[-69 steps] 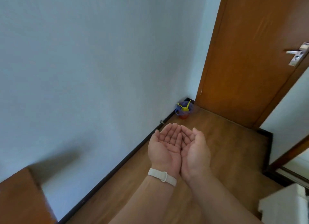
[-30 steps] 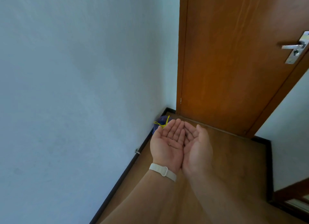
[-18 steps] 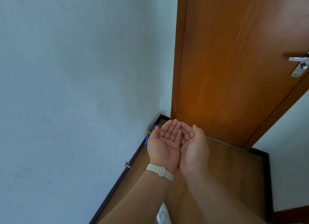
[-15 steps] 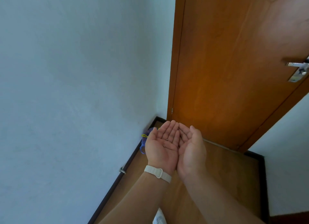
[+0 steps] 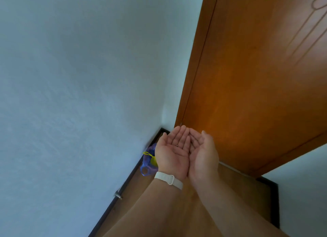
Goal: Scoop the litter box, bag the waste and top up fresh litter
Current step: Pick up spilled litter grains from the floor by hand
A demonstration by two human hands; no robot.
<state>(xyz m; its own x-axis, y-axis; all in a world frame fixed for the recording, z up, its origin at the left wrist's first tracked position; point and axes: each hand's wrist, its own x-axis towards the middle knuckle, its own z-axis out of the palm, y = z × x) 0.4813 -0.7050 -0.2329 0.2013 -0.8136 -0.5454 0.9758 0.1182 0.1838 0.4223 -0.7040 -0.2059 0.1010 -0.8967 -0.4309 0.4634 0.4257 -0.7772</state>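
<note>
My left hand [image 5: 172,152] and my right hand [image 5: 202,154] are held side by side, palms up and cupped together, with nothing in them. A white band sits on my left wrist. Just left of and below my left hand, a purple bag with yellow ties [image 5: 149,161] stands on the floor in the corner, partly hidden by the hand. No litter box, scoop or litter is in sight.
A pale blue wall [image 5: 79,95] fills the left. A brown wooden door [image 5: 247,86] stands shut straight ahead. A metal door stop [image 5: 118,195] sticks out of the dark skirting board. Wooden floor [image 5: 230,183] runs under my arms.
The view has closed in on the corner and the door. The cupped hands have kept their pose, and the purple bag now sits right beside my left hand.
</note>
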